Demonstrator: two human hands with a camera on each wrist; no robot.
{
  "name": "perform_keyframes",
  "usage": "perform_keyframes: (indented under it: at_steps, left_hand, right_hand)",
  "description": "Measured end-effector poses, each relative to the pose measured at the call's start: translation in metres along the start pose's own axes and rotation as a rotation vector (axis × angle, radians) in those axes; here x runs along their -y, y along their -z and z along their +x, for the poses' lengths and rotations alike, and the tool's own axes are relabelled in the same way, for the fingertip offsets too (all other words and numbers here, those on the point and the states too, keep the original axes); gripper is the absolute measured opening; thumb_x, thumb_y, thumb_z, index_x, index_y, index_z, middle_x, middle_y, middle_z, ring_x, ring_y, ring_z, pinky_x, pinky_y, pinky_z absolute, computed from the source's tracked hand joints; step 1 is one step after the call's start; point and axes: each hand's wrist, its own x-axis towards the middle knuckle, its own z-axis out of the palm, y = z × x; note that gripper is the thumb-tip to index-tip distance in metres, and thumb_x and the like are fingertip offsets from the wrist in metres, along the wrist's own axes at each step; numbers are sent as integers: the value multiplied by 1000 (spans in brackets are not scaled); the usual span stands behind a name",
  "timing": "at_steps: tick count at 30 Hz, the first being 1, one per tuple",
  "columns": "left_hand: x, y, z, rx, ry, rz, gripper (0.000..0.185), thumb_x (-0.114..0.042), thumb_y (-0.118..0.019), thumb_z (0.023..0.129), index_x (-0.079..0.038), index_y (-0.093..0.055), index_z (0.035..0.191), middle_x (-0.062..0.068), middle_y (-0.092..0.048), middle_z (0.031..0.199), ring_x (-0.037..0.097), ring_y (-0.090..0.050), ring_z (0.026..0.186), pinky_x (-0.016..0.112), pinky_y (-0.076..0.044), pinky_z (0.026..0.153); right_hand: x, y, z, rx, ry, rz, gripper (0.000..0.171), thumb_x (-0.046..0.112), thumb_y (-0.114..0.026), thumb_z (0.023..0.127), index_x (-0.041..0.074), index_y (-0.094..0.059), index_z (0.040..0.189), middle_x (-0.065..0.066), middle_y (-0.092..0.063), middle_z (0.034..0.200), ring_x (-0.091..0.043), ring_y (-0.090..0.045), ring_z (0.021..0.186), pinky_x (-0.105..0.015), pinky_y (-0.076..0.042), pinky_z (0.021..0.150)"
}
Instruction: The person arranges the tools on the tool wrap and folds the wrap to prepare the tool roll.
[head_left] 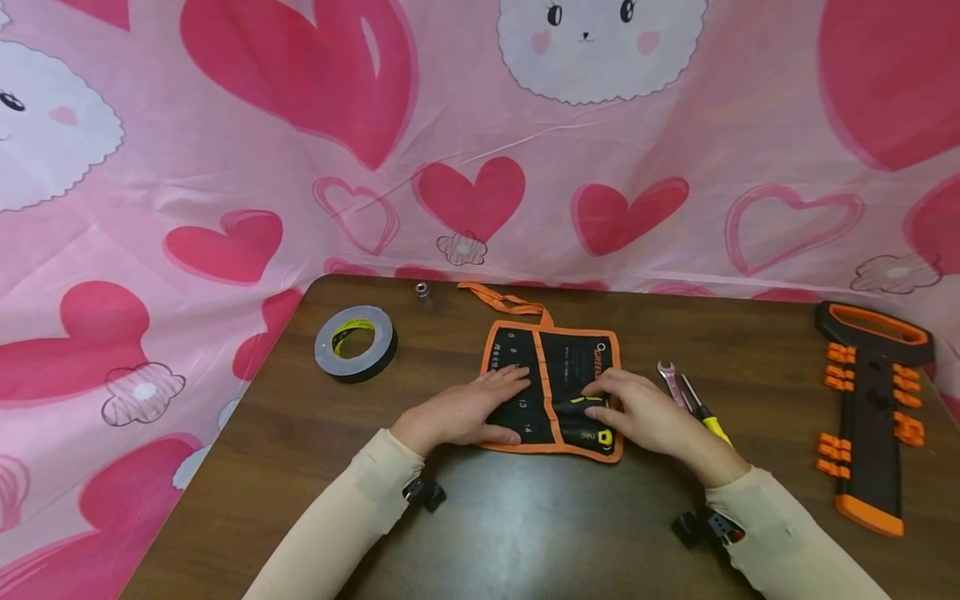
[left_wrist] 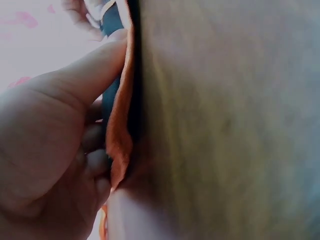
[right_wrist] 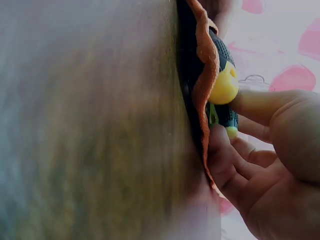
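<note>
The left hand (head_left: 459,411) presses flat on the tool pouch (head_left: 555,387) at table centre; the right hand (head_left: 637,412) pinches a yellow-capped tool (right_wrist: 223,86) in its pocket. A wrench (head_left: 670,379) lies at 3 o'clock. Seating seems underway; next calls for steady pushing.
</note>
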Motion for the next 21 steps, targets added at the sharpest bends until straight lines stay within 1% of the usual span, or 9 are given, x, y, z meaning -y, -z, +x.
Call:
perform_keyframes:
  at_steps: [2,5,8,11,14,18,20,21]
  left_hand:
    - [2,4,-1,7,-3,7,88,-52,-75,100,-21,-34,171,-8,-20,182,17,-14,170,48,-26,136]
    - [6,10,-3,17,6,11,91,-50,-79,97,-21,-34,171,-8,-20,182,17,-13,170,48,-25,136]
    - [9,12,-5,25,18,6,94,-51,-81,95,-21,-33,171,-8,-18,183,19,-11,171,49,-25,136]
    - [11,12,-5,30,13,0,96,-52,-80,95,-21,-31,172,-7,-16,183,20,-10,171,50,-25,136]
    - [11,11,-4,26,9,-2,98,-52,-81,94,-20,-30,172,-6,-16,183,20,-9,171,50,-25,136]
    - [11,10,-4,26,28,-9,99,-50,-82,94,-20,-30,172,-7,-15,183,18,-9,171,50,-25,136]
    - [10,10,-5,27,37,-18,99,-50,-82,94,-21,-30,172,-8,-15,183,18,-8,171,50,-24,136]
    - [10,9,-5,27,40,-21,99,-50,-82,94,-21,-30,172,-8,-15,183,18,-8,171,50,-24,136]
  right_hand:
    - [-1,1,-1,5,-9,33,30,17,-82,97,4,-75,123,-2,-68,103,-2,-52,75,-25,-49,64]
    - [-2,3,-3,13,-15,54,31,16,-84,95,5,-74,123,-3,-68,106,-1,-53,76,-24,-50,65]
    - [-1,3,-3,14,-10,47,29,17,-83,96,5,-74,121,-2,-69,107,-2,-53,79,-25,-51,67]
    - [-2,4,-3,14,0,30,26,18,-82,97,6,-75,119,-1,-68,103,-2,-52,79,-25,-49,67]
    - [-4,4,-4,16,28,18,23,18,-79,99,5,-76,118,0,-66,100,-5,-51,78,-26,-47,67]
    - [-11,-1,-3,4,94,2,22,21,-75,103,4,-77,117,-2,-65,102,-9,-56,84,-30,-52,74]
    - [-12,-2,-3,6,103,-4,23,22,-73,104,4,-78,117,-2,-65,104,-11,-57,87,-32,-54,77]
    - [-20,-6,-2,0,132,-6,25,24,-71,106,4,-78,117,-3,-64,104,-10,-57,87,-31,-53,76]
